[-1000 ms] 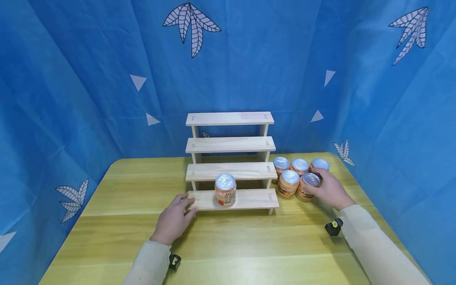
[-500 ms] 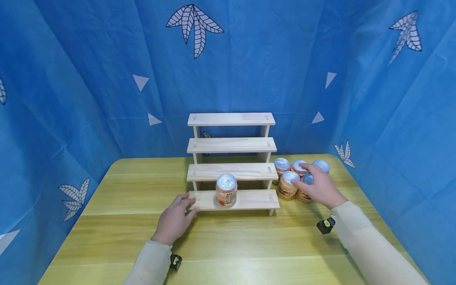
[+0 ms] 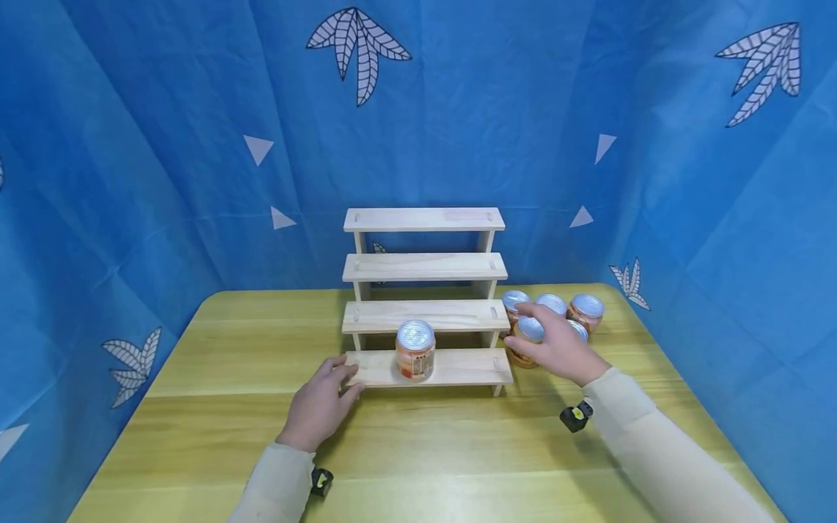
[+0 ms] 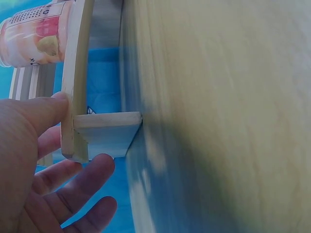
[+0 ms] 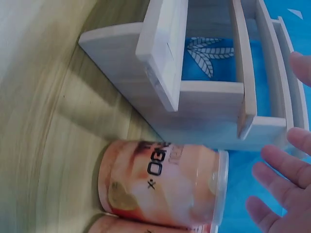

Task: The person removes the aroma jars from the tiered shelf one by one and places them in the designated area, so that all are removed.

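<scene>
A four-step wooden shelf stand (image 3: 425, 266) stands at mid-table. On its lowest step sits one jar (image 3: 415, 359) with a silvery lid and orange label. My left hand (image 3: 319, 407) holds the left end of that step; in the left wrist view the thumb (image 4: 59, 99) is on its front edge and the index finger goes behind the board. My right hand (image 3: 556, 345) hovers over a cluster of similar jars, its fingers spread around the front left jar (image 3: 521, 358) in the head view. The right wrist view has the fingers (image 5: 279, 165) above this lidded jar (image 5: 160, 182), apart from it.
Jars crowd the stand's right side: one back left (image 3: 515, 299), one back middle (image 3: 552, 302), one back right (image 3: 586, 311); another is mostly hidden by the right hand. Blue curtain (image 3: 458, 131) encloses the wooden table (image 3: 418, 450) at the back and sides.
My right hand has moved left from the front right jar to above the front left one, carrying nothing. The left hand and the jar on the step have stayed put.
</scene>
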Tool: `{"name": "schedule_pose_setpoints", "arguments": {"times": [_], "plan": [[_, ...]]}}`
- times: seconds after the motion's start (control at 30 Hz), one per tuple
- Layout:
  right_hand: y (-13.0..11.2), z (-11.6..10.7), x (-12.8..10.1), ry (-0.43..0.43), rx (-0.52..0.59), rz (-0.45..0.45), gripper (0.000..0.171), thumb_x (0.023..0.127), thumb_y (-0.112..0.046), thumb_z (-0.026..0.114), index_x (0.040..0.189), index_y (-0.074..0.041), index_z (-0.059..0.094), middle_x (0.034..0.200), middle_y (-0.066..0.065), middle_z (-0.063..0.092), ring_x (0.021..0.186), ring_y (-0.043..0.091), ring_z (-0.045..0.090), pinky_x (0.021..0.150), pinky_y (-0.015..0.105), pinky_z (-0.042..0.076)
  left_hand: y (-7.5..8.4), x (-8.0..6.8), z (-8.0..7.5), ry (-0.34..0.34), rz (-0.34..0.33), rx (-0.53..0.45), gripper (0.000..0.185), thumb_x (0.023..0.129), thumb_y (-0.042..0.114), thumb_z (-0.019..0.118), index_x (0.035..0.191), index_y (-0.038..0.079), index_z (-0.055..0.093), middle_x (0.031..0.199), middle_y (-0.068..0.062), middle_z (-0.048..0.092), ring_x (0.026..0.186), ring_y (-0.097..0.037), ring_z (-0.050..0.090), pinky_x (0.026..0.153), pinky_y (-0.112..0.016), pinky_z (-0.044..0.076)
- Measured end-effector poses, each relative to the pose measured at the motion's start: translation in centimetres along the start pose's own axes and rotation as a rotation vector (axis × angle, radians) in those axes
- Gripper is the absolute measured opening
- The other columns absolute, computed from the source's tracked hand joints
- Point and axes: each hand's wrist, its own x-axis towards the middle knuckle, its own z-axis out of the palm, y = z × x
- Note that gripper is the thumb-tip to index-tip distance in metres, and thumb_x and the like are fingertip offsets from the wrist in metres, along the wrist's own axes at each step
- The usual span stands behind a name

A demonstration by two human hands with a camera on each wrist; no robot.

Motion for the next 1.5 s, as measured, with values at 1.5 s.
{"name": "schedule_pose_setpoints", "arguments": {"times": [1.5], "plan": [[-6.0,6.0,3.7,-0.138,0.065,-0.173,0.080,0.087,-0.055,0.075,0.148,-0.010,0.047,0.144,0.007,0.057,0.131,0.027,0.053,0.112,0.053,0.038,-0.2,0.0,0.3,0.028,0.010,0.015,0.041,0.095,0.037,0.071,0.128,0.011,0.069,0.143,-0.012,0.056,0.119,-0.033,0.063,0.091,-0.048,0.057]]}}
